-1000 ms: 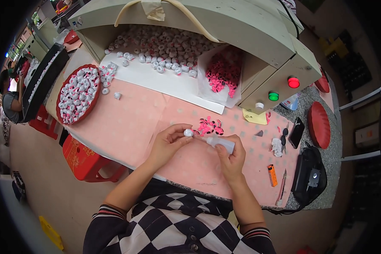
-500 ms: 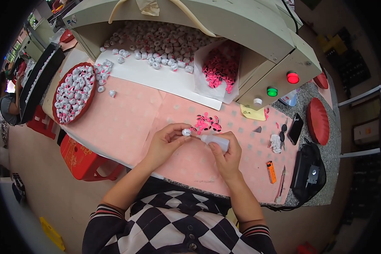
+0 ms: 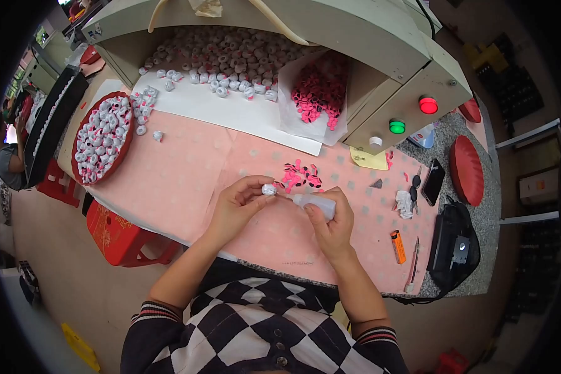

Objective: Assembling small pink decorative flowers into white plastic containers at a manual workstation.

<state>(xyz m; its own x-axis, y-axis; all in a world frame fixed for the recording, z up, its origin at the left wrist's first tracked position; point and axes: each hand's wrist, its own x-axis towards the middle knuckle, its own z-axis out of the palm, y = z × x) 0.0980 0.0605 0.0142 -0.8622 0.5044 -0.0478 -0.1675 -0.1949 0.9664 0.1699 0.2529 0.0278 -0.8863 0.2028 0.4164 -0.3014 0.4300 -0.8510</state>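
Observation:
Between the thumb and fingers of my left hand point(image 3: 238, 209) is a small round white piece point(image 3: 268, 189). My right hand point(image 3: 334, 227) grips a translucent squeeze bottle point(image 3: 318, 205), tilted so that its thin nozzle points left at the white piece. Whether the tip touches it is too small to tell. Just beyond my hands, a loose pile of small pink and black pieces point(image 3: 300, 176) lies on the pink cloth point(image 3: 187, 149).
At the left, a red basket point(image 3: 128, 142) brims with white and pink pieces. A grey metal cabinet point(image 3: 380, 109) with red and green lights stands behind, more pieces inside. To the right lie an orange lighter point(image 3: 398, 247), tweezers point(image 3: 413, 265), a phone point(image 3: 433, 182) and a black bag point(image 3: 453, 249).
My left hand and the white piece have shifted slightly left and toward me in the view. The bottle stays in my right hand, its nozzle still at the piece. The whole view has shifted slightly.

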